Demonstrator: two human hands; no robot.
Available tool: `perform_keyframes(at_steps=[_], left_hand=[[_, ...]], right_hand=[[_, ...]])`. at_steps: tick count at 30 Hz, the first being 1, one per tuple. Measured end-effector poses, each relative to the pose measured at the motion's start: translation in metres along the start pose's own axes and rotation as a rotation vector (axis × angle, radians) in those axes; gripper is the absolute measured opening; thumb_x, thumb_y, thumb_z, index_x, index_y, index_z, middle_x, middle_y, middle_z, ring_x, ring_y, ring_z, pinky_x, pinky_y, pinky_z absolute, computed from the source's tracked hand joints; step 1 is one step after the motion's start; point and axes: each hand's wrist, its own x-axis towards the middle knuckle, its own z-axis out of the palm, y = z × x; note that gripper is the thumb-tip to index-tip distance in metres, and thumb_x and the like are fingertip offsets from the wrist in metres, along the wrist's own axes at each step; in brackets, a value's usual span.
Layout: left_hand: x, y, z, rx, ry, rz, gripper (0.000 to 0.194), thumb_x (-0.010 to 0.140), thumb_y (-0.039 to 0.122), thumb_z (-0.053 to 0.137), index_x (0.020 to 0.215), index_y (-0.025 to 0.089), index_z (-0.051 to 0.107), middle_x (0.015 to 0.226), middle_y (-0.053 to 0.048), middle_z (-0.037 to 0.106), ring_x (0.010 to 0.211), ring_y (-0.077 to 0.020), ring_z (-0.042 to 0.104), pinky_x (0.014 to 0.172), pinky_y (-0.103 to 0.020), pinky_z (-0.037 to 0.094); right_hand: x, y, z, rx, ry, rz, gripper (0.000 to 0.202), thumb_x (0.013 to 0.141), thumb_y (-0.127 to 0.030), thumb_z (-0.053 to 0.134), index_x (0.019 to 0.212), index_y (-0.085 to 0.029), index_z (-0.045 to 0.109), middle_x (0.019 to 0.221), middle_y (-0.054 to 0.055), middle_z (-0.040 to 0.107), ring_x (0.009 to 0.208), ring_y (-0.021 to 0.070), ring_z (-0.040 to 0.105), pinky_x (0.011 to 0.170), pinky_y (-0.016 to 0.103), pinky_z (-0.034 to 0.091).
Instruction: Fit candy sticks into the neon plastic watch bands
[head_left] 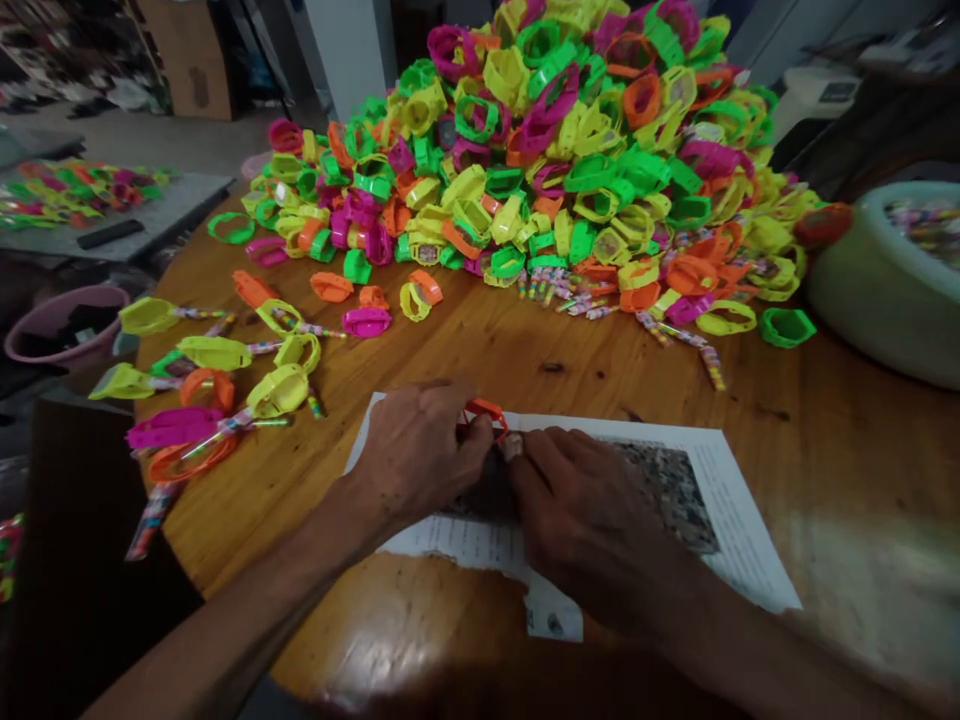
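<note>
Across most of the frame, a wooden table, cut off at the right and lower edges, partly lost in glare and shadow at lower right. Upper center, a heap of bright plastic watch-like pieces, clipped by the top edge, overlapping thickly, many visible only in part. Lower center, a printed sheet, torn along the near edge, dark picture largely covered by both hands. Far right, a pale tub, cut off by the frame, contents only a blur of colored bits. Right of lower center, the right hand, fingers curled close together, tips near the left thumb; impossible to tell whether pinching anything. Just to the left, the left hand, thumb and forefinger pinching a small orange-red plastic piece near mid-frame, over the sheet's top edge, partly hidden by fingers.
</note>
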Motion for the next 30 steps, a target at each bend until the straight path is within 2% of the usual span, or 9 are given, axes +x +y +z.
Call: perform_keyframes(at_steps=[6,10,13,16,18,21,25,27,30], left_hand=[[0.002,-0.005,0.006,-0.117,0.03,0.044,0.02,0.086,0.027,0.052,0.084,0.022,0.071,0.08,-0.004,0.073,0.072,-0.0186,0.065,0.064,-0.03,0.044],[0.001,-0.02,0.0,-0.255,0.123,-0.041,0.03,0.085,0.032,0.05,0.101,0.023,0.074,0.093,-0.002,0.077,0.077,-0.0196,0.069,0.07,-0.03,0.051],[-0.015,-0.051,-0.029,-0.202,0.048,-0.175,0.036,0.084,0.034,0.048,0.106,0.02,0.073,0.088,-0.002,0.077,0.07,-0.0191,0.069,0.067,-0.028,0.052],[-0.047,-0.09,-0.07,0.064,-0.017,-0.26,0.037,0.086,0.034,0.045,0.107,0.021,0.073,0.091,-0.003,0.077,0.077,-0.0216,0.07,0.074,-0.031,0.052],[-0.066,-0.109,-0.095,0.309,0.005,-0.308,0.041,0.087,0.035,0.041,0.109,0.023,0.073,0.105,-0.007,0.075,0.087,-0.0256,0.07,0.078,-0.036,0.052],[-0.073,-0.116,-0.115,0.507,0.069,-0.244,0.045,0.088,0.036,0.037,0.116,0.022,0.071,0.122,-0.011,0.068,0.105,-0.0283,0.066,0.087,-0.039,0.051],[-0.031,-0.089,-0.109,0.456,0.126,-0.142,0.043,0.092,0.037,0.039,0.116,0.019,0.07,0.116,-0.011,0.071,0.102,-0.0257,0.066,0.089,-0.036,0.05],[0.004,-0.073,-0.095,0.385,0.086,-0.159,0.039,0.092,0.036,0.042,0.113,0.019,0.07,0.103,-0.01,0.074,0.088,-0.0231,0.069,0.08,-0.032,0.051],[0.056,-0.059,-0.071,0.379,0.042,-0.159,0.034,0.089,0.036,0.047,0.105,0.018,0.071,0.095,-0.01,0.075,0.088,-0.0247,0.07,0.077,-0.032,0.052]], right_hand=[[0.006,-0.01,-0.003,-0.121,-0.078,0.001,0.016,0.078,-0.005,0.051,0.086,-0.014,0.062,0.083,0.011,0.057,0.073,0.0241,0.048,0.065,0.039,0.039],[0.006,0.008,-0.007,0.071,-0.147,0.031,0.008,0.084,-0.015,0.054,0.087,-0.016,0.061,0.083,0.008,0.06,0.073,0.0196,0.051,0.064,0.033,0.039],[-0.005,0.046,-0.022,0.16,-0.062,0.22,0.014,0.09,-0.019,0.049,0.081,-0.019,0.059,0.076,0.004,0.06,0.068,0.0153,0.052,0.062,0.029,0.036],[-0.031,0.1,-0.029,-0.148,0.019,0.525,0.016,0.091,-0.026,0.048,0.086,-0.02,0.062,0.087,0.009,0.059,0.064,0.0161,0.049,0.054,0.029,0.025],[-0.052,0.14,-0.02,-0.32,0.085,0.748,0.021,0.092,-0.037,0.047,0.086,-0.021,0.06,0.086,0.01,0.056,0.053,0.0129,0.04,0.052,0.03,0.017],[-0.079,0.188,0.004,-0.301,0.087,0.751,0.031,0.093,-0.043,0.04,0.073,-0.026,0.055,0.067,0.006,0.048,0.047,0.0157,0.035,0.053,0.032,0.018],[-0.098,0.217,0.022,-0.197,0.114,0.659,0.028,0.089,-0.035,0.045,0.063,-0.027,0.05,0.062,0.007,0.048,0.045,0.0167,0.036,0.052,0.034,0.02],[-0.098,0.219,0.023,-0.198,0.054,0.719,0.025,0.087,-0.034,0.051,0.063,-0.026,0.051,0.065,0.009,0.052,0.046,0.0169,0.039,0.051,0.035,0.022],[-0.091,0.216,0.021,-0.246,-0.051,0.804,0.027,0.092,-0.041,0.049,0.074,-0.023,0.057,0.073,0.012,0.059,0.053,0.0199,0.048,0.053,0.035,0.028]])
